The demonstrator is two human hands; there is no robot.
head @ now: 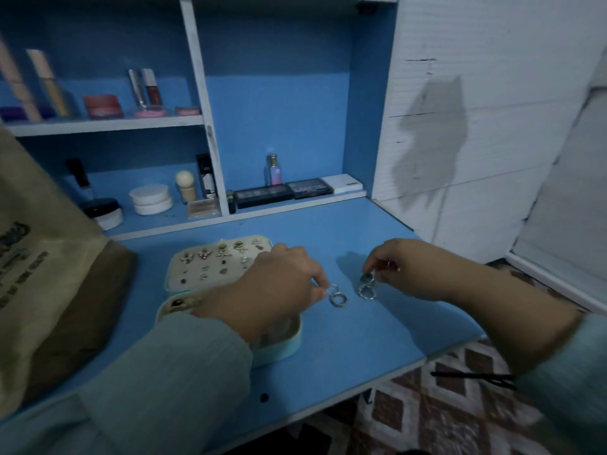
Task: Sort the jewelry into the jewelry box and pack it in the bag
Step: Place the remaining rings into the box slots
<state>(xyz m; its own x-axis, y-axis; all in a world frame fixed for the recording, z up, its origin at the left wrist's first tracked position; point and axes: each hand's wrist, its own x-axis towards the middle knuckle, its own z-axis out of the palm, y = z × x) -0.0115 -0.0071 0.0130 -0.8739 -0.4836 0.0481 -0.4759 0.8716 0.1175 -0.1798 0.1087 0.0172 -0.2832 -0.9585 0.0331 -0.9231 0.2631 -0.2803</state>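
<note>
1. Two hands work over the blue desk (377, 339); writing is scarce: a dark palette (313, 188) on the shelf ledge reads roughly "MATTE" (blurred), and the print on the tan bag (49, 257) at the left is illegible.
2. Left hand (272, 290) reaches across the open jewelry box (282, 343), fingertips pinching the upper ring of one silver ring pair (336, 295) lying on the desk.
3. Right hand (407, 269) arches knuckles-up, thumb and forefinger pinching the top of another silver ring pair (367, 287) just beside the first.
4. Earrings (213, 261) sit pinned in rows on the box's raised lid panel.
</note>
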